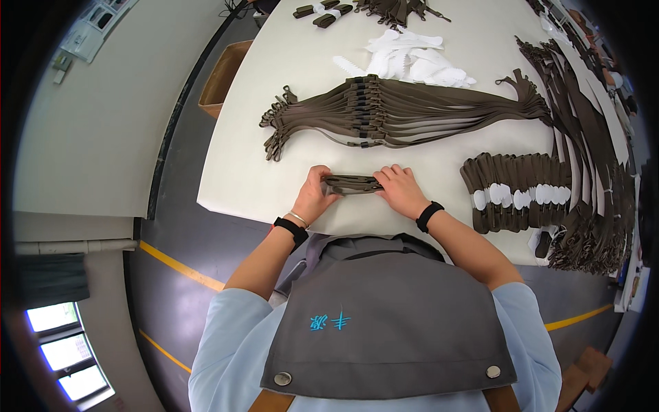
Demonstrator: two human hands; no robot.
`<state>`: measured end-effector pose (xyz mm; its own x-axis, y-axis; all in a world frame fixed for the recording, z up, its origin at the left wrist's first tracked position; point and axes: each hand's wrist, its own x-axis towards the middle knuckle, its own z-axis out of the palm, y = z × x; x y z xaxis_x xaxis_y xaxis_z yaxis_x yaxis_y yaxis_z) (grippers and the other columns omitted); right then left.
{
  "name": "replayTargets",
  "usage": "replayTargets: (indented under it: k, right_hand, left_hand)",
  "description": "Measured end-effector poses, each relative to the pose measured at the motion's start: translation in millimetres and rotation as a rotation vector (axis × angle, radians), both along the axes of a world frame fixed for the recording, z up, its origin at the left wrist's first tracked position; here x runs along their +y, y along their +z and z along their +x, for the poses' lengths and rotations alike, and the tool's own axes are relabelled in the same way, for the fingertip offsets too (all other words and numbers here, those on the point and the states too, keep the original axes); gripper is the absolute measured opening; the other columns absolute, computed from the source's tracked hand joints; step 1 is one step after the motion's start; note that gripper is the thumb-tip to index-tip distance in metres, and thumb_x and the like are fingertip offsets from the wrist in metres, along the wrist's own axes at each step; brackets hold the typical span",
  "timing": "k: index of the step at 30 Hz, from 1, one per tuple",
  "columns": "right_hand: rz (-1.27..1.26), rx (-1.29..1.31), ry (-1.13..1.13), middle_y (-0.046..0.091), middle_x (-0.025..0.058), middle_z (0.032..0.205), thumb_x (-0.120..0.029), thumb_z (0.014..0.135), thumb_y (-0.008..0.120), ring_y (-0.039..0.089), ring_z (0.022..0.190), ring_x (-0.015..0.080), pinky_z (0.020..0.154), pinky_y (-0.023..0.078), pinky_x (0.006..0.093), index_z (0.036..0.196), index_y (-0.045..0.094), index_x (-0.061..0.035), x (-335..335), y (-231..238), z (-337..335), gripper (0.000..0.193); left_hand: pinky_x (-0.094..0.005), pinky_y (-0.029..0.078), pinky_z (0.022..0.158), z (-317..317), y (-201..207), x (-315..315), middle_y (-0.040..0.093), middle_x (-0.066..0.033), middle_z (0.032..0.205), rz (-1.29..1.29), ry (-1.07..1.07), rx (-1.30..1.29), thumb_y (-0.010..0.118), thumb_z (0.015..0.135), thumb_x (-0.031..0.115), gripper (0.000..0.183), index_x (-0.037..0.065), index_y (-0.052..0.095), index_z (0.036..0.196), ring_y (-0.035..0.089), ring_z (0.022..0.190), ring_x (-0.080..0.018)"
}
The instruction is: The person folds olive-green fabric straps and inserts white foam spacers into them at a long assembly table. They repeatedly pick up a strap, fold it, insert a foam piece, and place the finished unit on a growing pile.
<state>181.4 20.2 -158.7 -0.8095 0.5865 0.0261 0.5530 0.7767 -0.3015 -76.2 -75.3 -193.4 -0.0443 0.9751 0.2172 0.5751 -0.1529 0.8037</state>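
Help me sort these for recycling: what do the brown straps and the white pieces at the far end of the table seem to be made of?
The brown straps look like matte woven webbing, limp and flat, with dark buckles, probably plastic. The folded strap held by the left hand and right hand looks the same. The white pieces look like thin paper or card, though foam cannot be ruled out.
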Motion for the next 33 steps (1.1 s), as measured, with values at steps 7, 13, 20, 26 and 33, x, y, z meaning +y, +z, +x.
replayTargets:
  k: [7,13,20,26,33]
  right_hand:
    - [-0.007,-0.006,-0.009,0.056,0.0045,0.111,-0.021,0.086,0.070,0.051,0.107,0.0245,0.091,0.038,0.0402,0.121,0.057,-0.0098,-0.3,0.9,0.3,0.039]
    - [-0.014,0.012,-0.009,0.057,0.0044,0.110,-0.022,0.086,0.071,0.051,0.107,0.0247,0.091,0.038,0.0404,0.121,0.057,-0.0098,0.5,1.3,0.1,0.040]
    - [0.006,0.056,-0.009,0.056,0.0046,0.108,-0.023,0.085,0.072,0.051,0.106,0.0240,0.089,0.038,0.0404,0.118,0.058,-0.0104,2.3,-3.8,0.8,0.038]
    - [-0.020,0.046,-0.021,0.056,0.0040,0.108,-0.023,0.085,0.072,0.051,0.106,0.0240,0.088,0.038,0.0408,0.117,0.059,-0.0105,2.3,-2.8,-0.2,0.037]
    - [-0.053,0.055,-0.040,0.057,0.0033,0.109,-0.023,0.086,0.071,0.051,0.105,0.0239,0.087,0.038,0.0407,0.118,0.059,-0.0111,1.4,-1.6,-1.2,0.036]
  left_hand:
    - [-0.0411,0.050,0.091,13.3,44.4,-0.7,0.053,-0.0148,0.126,0.196,-0.156,0.375,0.084,0.070,0.012,0.038,0.007,0.062,0.100,0.057,0.109,-0.0317]
    - [-0.0419,0.047,0.090,24.7,27.1,6.7,0.064,-0.0062,0.116,0.169,-0.077,0.379,0.073,0.081,0.011,0.010,0.003,0.068,0.085,0.059,0.110,-0.0253]
    - [-0.0394,0.044,0.090,31.4,32.7,1.0,0.068,-0.0001,0.117,0.183,0.125,0.563,0.069,0.085,0.010,0.008,0.004,0.068,0.079,0.060,0.109,-0.0223]
    - [-0.0416,0.043,0.087,32.2,29.0,-2.3,0.067,0.0007,0.117,-0.016,0.225,0.463,0.068,0.084,0.013,0.013,0.004,0.069,0.074,0.058,0.109,-0.0228]
    - [-0.0423,0.043,0.091,17.0,26.4,0.7,0.062,-0.0067,0.122,-0.045,0.135,0.313,0.081,0.075,0.022,0.031,0.004,0.066,0.095,0.056,0.112,-0.0267]
